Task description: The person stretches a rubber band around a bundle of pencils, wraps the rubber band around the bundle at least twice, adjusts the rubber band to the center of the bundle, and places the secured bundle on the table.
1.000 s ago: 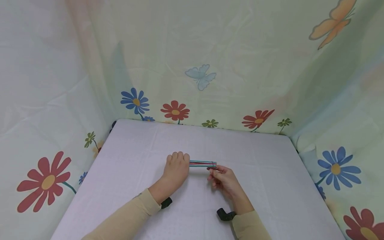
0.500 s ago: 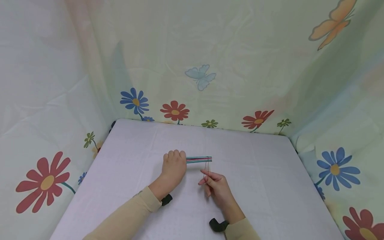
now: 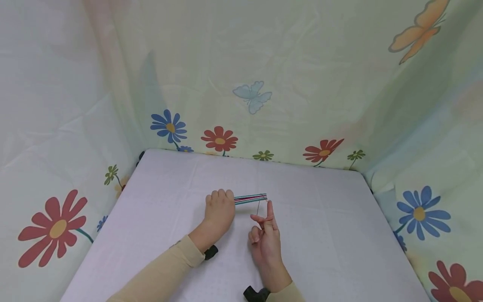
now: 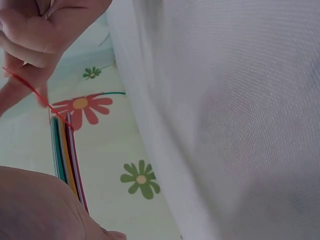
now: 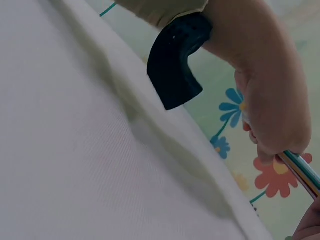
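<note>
While the left hand [image 3: 219, 209] grips the bundle of coloured straws [image 3: 250, 199], the right hand [image 3: 265, 235] pinches a thin rubber band [image 3: 258, 207] looped around their tips, stretched taut.

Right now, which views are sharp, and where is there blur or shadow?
Head view: evenly lit and sharp; the straws and both hands read clearly. Left wrist view: the right hand is close and soft. Right wrist view: the table is dim, the left hand blurred.
</note>
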`<state>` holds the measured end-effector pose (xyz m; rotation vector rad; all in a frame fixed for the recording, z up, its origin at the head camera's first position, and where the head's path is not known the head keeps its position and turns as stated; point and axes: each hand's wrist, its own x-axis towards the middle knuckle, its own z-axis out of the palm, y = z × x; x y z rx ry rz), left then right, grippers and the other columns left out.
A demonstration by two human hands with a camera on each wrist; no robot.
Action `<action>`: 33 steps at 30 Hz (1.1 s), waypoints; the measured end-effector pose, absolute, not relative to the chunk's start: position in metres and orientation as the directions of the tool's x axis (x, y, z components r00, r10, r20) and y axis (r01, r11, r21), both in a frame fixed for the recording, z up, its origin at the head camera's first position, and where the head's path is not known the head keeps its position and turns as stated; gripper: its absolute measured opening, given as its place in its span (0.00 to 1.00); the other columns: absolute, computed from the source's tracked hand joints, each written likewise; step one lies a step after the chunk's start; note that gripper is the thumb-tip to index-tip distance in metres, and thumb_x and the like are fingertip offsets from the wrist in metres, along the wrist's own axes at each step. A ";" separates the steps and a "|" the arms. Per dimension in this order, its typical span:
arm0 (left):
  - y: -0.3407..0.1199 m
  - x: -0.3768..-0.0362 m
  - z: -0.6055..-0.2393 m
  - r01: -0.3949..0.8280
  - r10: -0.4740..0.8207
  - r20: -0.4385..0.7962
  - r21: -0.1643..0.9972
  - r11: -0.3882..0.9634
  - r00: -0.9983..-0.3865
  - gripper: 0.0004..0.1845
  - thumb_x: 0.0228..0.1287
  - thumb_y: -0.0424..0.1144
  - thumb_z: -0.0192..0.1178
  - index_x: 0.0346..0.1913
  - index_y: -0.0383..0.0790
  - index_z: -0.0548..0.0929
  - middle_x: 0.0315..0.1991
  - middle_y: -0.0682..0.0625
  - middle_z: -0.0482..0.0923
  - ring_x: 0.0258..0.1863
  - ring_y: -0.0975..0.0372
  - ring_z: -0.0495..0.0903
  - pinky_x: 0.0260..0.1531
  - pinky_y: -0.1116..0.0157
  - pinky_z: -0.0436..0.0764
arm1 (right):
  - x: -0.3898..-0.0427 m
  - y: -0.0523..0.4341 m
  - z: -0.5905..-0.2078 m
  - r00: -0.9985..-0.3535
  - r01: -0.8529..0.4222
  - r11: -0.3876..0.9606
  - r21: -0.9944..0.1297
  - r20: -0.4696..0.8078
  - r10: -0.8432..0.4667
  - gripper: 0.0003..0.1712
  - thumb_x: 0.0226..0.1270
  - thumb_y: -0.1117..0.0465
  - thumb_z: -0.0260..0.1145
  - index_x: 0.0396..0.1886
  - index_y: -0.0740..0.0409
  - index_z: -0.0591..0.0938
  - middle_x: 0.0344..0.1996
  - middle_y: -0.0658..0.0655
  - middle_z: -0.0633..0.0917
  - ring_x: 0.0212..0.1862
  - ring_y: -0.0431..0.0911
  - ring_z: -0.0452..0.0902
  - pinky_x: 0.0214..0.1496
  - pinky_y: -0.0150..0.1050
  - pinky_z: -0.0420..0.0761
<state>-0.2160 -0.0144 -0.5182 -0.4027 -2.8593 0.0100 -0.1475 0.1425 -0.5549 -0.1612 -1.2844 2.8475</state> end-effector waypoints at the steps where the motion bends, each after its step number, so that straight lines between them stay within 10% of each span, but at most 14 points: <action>1: -0.014 -0.216 -0.518 0.269 0.272 0.254 -0.048 0.962 -0.928 0.12 0.78 0.40 0.62 0.38 0.39 0.71 0.33 0.46 0.72 0.33 0.56 0.69 0.35 0.61 0.67 | -0.148 0.141 -0.553 -0.990 0.051 -0.696 -0.716 -0.127 0.058 0.34 0.89 0.43 0.44 0.88 0.29 0.52 0.43 0.39 0.89 0.16 0.33 0.63 0.23 0.27 0.67; 12: -0.017 -0.213 -0.520 0.263 0.282 0.282 -0.105 0.959 -0.917 0.13 0.78 0.41 0.63 0.38 0.41 0.71 0.33 0.48 0.71 0.32 0.58 0.66 0.34 0.62 0.58 | -0.168 0.158 -0.552 -0.929 0.205 -0.886 -0.417 -0.367 -0.042 0.34 0.81 0.34 0.47 0.77 0.44 0.67 0.29 0.41 0.87 0.21 0.35 0.62 0.29 0.28 0.71; 23: -0.022 -0.212 -0.518 0.364 0.376 0.328 -0.100 0.926 -0.867 0.15 0.73 0.37 0.67 0.35 0.43 0.69 0.32 0.50 0.70 0.32 0.58 0.64 0.34 0.63 0.51 | -0.187 0.192 -0.548 -0.918 0.308 -0.767 -0.563 -0.388 -0.084 0.21 0.81 0.38 0.56 0.39 0.45 0.84 0.30 0.45 0.90 0.23 0.38 0.73 0.34 0.33 0.81; 33: -0.025 -0.214 -0.515 0.418 0.445 0.315 -0.151 0.896 -0.838 0.15 0.75 0.40 0.67 0.35 0.45 0.69 0.31 0.51 0.68 0.30 0.60 0.62 0.33 0.64 0.51 | -0.204 0.212 -0.531 -0.930 0.368 -0.352 -0.860 -0.348 -0.122 0.20 0.85 0.43 0.58 0.40 0.47 0.88 0.22 0.46 0.85 0.18 0.38 0.64 0.28 0.34 0.77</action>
